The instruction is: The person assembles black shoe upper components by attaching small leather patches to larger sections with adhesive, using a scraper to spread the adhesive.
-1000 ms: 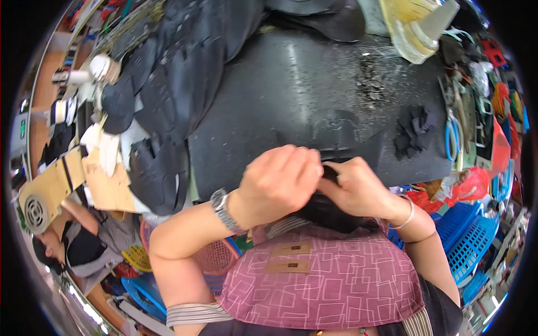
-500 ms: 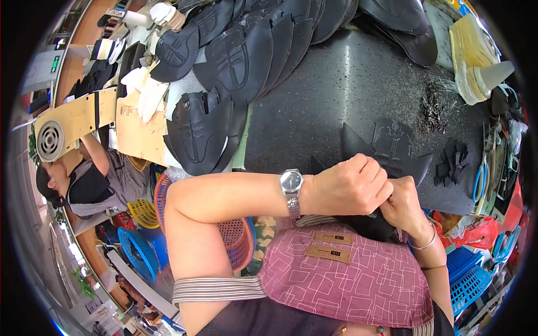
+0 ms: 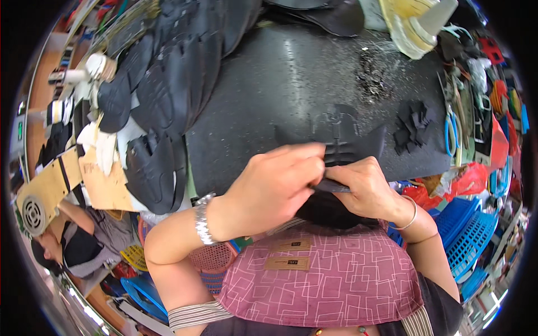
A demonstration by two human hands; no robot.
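Note:
A black shoe upper lies at the table's near edge, its winged sides spread and part of it coming down toward my lap. My right hand, a bangle on its wrist, is closed on the upper's near edge with the thumb on top. Close beside it, my left hand, wearing a metal watch, is curled with its fingers pressed together at the upper. Motion smears that hand, and whatever is between its fingertips is hidden. Below both hands, dark material bunches above my purple patterned apron.
Stacked black uppers cover the table's left side. Black scraps, blue-handled scissors and a yellowish container with a cone lie to the right. Blue baskets stand lower right. Another person works at far left.
My hands, pressed together before, are now slightly apart, the left one drawn leftward from the right. The view has shifted, so the table's things sit farther left.

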